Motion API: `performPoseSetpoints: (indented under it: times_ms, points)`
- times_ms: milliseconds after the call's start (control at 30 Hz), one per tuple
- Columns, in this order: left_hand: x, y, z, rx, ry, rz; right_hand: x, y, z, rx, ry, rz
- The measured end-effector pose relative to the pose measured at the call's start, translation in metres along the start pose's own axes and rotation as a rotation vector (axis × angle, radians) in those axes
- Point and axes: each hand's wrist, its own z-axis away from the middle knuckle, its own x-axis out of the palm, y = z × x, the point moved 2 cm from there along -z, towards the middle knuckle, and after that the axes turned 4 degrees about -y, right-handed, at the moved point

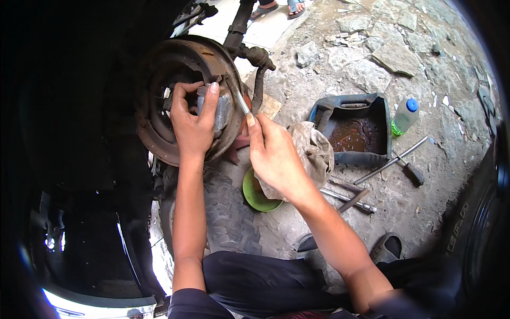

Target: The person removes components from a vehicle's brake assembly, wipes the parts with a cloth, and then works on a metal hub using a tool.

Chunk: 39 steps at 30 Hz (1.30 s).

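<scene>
A rusty round brake assembly [172, 143] is mounted on the dark vehicle's axle at the upper left. My left hand [192, 125] reaches into it, fingers curled around a grey block-like metal part [225, 111] with the thumb pressed on its top. My right hand [273, 151] is closed around a slim pale tool [243, 103], whose tip touches or nearly touches the assembly's right rim. The tool's exact kind cannot be made out. A dirty cloth [313, 151] hangs beside and beneath my right hand; whether my fingers also grip it is hidden. Below it sits a green bowl [257, 196].
To the right stands a cut-open black container [348, 158] with dark liquid, beside a blue-capped bottle [405, 117]. A long metal bar [390, 162], a dark-handled tool [413, 174] and a socket wrench [353, 202] lie on rough ground. A tyre [226, 212] lies below my arms.
</scene>
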Motion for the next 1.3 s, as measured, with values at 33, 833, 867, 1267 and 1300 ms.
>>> performPoseSetpoints:
  times_ms: [33,833,867,1267,1300]
  points:
    - [0.0,0.002,0.0,-0.012,-0.009,-0.001,0.0,-0.002,0.003,0.025,-0.012,0.004]
    - [0.0,0.002,0.001,0.013,-0.008,0.009,0.038,0.026,0.028,0.216,-0.019,-0.636]
    - [0.001,0.001,0.0,0.018,-0.007,0.018,0.033,0.018,0.017,0.249,-0.045,-0.696]
    - [-0.003,-0.001,0.0,0.029,-0.004,-0.022,0.047,0.021,0.035,0.427,-0.079,-0.987]
    - [-0.001,-0.002,0.0,0.042,-0.006,-0.032,0.047,0.018,0.033,0.421,-0.064,-0.98]
